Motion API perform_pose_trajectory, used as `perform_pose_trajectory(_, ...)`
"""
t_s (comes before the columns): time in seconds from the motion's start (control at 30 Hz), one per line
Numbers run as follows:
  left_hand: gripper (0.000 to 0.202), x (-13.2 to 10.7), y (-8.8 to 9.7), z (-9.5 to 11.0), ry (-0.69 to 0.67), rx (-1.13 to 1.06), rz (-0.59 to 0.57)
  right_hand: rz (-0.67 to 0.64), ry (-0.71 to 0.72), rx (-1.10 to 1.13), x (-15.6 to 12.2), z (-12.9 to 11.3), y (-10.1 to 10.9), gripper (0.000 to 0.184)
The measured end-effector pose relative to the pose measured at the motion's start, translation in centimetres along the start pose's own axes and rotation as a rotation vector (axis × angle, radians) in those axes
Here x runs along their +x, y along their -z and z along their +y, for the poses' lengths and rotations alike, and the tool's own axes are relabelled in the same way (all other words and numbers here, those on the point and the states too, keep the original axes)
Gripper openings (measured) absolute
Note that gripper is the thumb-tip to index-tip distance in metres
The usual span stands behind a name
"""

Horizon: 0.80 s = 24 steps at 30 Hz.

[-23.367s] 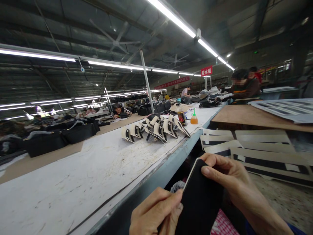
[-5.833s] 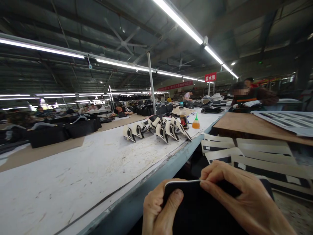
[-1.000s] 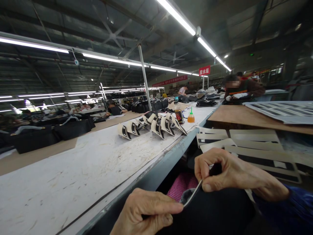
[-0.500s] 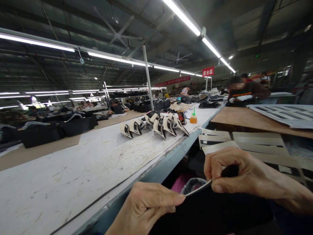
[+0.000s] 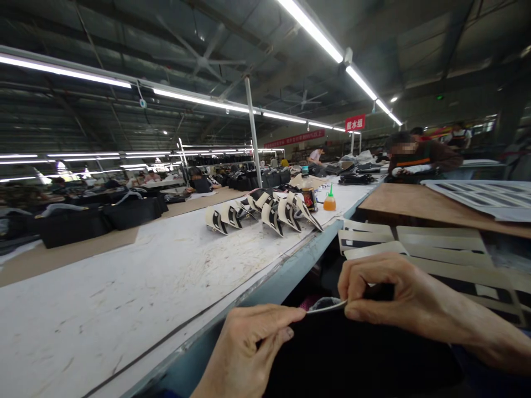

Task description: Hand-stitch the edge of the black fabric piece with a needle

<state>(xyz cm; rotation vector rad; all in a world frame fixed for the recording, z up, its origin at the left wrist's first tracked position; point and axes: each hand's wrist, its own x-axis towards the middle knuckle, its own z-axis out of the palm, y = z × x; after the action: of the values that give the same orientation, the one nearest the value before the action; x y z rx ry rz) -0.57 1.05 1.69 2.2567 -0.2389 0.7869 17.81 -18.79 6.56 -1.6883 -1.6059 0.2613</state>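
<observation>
A thin panel with a pale edge [image 5: 326, 308] is stretched between my two hands at the lower middle. Its black face [image 5: 357, 354] hangs down toward my lap, and I cannot tell what the whole piece is. My left hand [image 5: 257, 337] pinches the left end of the pale edge between thumb and forefinger. On the right end, my right hand [image 5: 385, 290] pinches the same edge, fingers curled. Behind the right hand lie several cream-and-black flat pieces [image 5: 443, 237]. Curved cream-and-black pieces [image 5: 271, 213] stand in a cluster on the white worktable [image 5: 157, 276].
A small bottle of amber liquid with a green tip [image 5: 329, 202] stands beside a dark-labelled bottle [image 5: 309, 196]. Black bags [image 5: 135, 210] line the table's far left. A brown board [image 5: 415, 202] lies at right, where a co-worker [image 5: 418, 157] bends over. A bin liner [image 5: 326, 302] shows below.
Both hands have shifted slightly; the right one moved left, closer to the left hand. The pale edge now lies more level, and less of the lined bin shows behind it.
</observation>
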Motion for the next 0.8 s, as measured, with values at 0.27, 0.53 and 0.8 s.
perform_pose_trajectory(0.27, 0.031, 0.7, -4.1, -0.3, -0.09, -0.039, 0.165, 0.031, 0.04, -0.152, 0.6, 0.8, -1.6, 0.022)
perform_pose_trajectory(0.53, 0.031, 1.6, -7.7, -3.6, -0.067, 0.203, 0.39, 0.242, 0.187, -0.658, 2.1, 4.0, -4.4, 0.018)
perform_pose_trajectory(0.8, 0.035, 2.3, -10.1, -6.3, 0.042, 0.384, 0.425, 0.166, 0.013, -0.853, 3.0, 7.2, -5.9, 0.015)
